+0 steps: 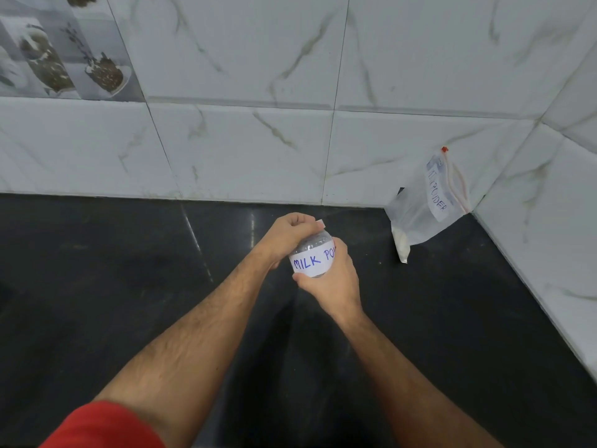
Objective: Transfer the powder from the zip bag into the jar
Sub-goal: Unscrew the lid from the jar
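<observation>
A small clear jar (312,258) with a white label reading "MILK PO" in blue is held above the black counter. My right hand (332,282) wraps around its body from the right. My left hand (289,232) is closed over the jar's top, hiding the lid. A clear zip bag (423,208) with a red zipper strip and a handwritten label leans upright in the back right corner, with white powder settled at its bottom. The bag is well apart from both hands.
The black stone counter (129,286) stretches to the left and front. White marble-look tiled walls (258,150) close it off at the back and along the right side (549,237), meeting in the corner behind the bag.
</observation>
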The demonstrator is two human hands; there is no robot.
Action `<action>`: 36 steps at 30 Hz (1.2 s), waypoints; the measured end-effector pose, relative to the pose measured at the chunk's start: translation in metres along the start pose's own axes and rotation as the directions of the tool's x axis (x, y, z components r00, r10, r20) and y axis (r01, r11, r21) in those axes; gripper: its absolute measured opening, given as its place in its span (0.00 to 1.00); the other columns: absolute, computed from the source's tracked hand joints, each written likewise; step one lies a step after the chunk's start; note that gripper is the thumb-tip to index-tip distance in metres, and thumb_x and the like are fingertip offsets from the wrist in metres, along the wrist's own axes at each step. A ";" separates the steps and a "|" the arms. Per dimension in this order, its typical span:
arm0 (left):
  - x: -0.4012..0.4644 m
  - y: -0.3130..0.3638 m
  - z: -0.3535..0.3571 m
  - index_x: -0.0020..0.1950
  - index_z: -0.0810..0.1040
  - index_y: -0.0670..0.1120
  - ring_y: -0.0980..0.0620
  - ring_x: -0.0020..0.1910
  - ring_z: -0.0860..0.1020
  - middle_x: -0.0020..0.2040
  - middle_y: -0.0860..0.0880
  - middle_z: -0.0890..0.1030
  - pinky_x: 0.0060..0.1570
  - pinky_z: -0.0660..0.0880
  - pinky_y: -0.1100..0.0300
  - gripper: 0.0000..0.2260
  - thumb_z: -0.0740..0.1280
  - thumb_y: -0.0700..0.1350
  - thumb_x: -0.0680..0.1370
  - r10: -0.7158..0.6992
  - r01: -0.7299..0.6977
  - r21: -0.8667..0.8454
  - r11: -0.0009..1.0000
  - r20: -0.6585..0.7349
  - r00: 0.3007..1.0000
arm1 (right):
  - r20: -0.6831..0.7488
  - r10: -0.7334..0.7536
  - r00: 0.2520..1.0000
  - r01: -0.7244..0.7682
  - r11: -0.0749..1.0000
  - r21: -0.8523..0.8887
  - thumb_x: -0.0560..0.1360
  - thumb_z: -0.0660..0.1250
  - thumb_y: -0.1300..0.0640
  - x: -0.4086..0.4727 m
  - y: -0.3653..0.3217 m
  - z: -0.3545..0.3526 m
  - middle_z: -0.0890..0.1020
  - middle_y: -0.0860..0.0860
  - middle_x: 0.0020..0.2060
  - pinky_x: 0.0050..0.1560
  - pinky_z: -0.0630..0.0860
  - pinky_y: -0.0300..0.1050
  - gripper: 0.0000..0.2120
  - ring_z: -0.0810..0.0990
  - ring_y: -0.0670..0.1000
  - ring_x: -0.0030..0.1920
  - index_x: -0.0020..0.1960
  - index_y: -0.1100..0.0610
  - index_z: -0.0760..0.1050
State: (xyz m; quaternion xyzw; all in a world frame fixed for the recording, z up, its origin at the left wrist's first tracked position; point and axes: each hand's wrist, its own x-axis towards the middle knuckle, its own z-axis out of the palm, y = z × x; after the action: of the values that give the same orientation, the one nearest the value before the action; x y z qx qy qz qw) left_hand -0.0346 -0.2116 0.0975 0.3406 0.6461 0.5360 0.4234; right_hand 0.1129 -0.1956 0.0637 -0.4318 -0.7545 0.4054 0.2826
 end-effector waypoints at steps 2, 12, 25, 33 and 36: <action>-0.001 0.004 0.002 0.57 0.78 0.43 0.50 0.42 0.84 0.48 0.47 0.85 0.40 0.80 0.58 0.18 0.75 0.52 0.73 -0.018 0.019 0.031 0.999 -0.017 1.000 | 0.010 0.003 1.000 -0.004 1.000 0.024 0.55 0.81 0.41 -0.001 0.001 0.001 0.77 0.42 0.56 0.50 0.80 0.43 0.46 0.79 0.45 0.54 0.68 0.44 0.63; -0.005 0.016 -0.006 0.64 0.75 0.45 0.49 0.48 0.83 0.54 0.46 0.84 0.47 0.78 0.56 0.23 0.76 0.52 0.73 -0.062 0.059 0.078 0.995 0.024 0.998 | 0.433 0.051 0.900 -0.250 0.873 0.418 0.72 0.78 0.59 0.011 0.010 -0.021 0.80 0.47 0.57 0.49 0.83 0.43 0.29 0.80 0.52 0.59 0.66 0.47 0.67; -0.012 0.015 -0.021 0.69 0.73 0.46 0.52 0.56 0.81 0.53 0.50 0.84 0.66 0.72 0.49 0.23 0.74 0.47 0.76 -0.086 0.086 0.048 0.995 -0.011 0.996 | 0.255 0.032 0.966 -0.113 0.943 0.312 0.68 0.81 0.60 0.013 0.024 -0.027 0.79 0.48 0.58 0.48 0.81 0.36 0.36 0.80 0.49 0.58 0.70 0.51 0.67; -0.013 0.022 -0.002 0.75 0.67 0.45 0.49 0.58 0.81 0.62 0.45 0.80 0.62 0.76 0.54 0.29 0.72 0.50 0.77 -0.052 0.053 -0.013 0.999 0.056 0.997 | 0.257 0.005 0.967 -0.077 0.959 0.274 0.63 0.82 0.58 0.005 0.021 -0.022 0.80 0.44 0.57 0.55 0.81 0.43 0.40 0.81 0.47 0.57 0.69 0.48 0.66; -0.013 0.020 -0.007 0.75 0.67 0.45 0.51 0.57 0.80 0.63 0.45 0.80 0.65 0.74 0.54 0.27 0.70 0.50 0.79 -0.051 0.052 -0.038 0.998 0.041 0.998 | 0.212 0.018 0.977 -0.072 0.966 0.250 0.62 0.82 0.57 0.010 0.022 -0.024 0.79 0.45 0.57 0.55 0.81 0.43 0.42 0.80 0.47 0.57 0.70 0.49 0.65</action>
State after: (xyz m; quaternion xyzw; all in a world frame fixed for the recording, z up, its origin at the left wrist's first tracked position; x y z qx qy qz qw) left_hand -0.0359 -0.2223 0.1203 0.3261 0.6356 0.5305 0.4563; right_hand 0.1362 -0.1713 0.0576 -0.3642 -0.7112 0.5486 0.2463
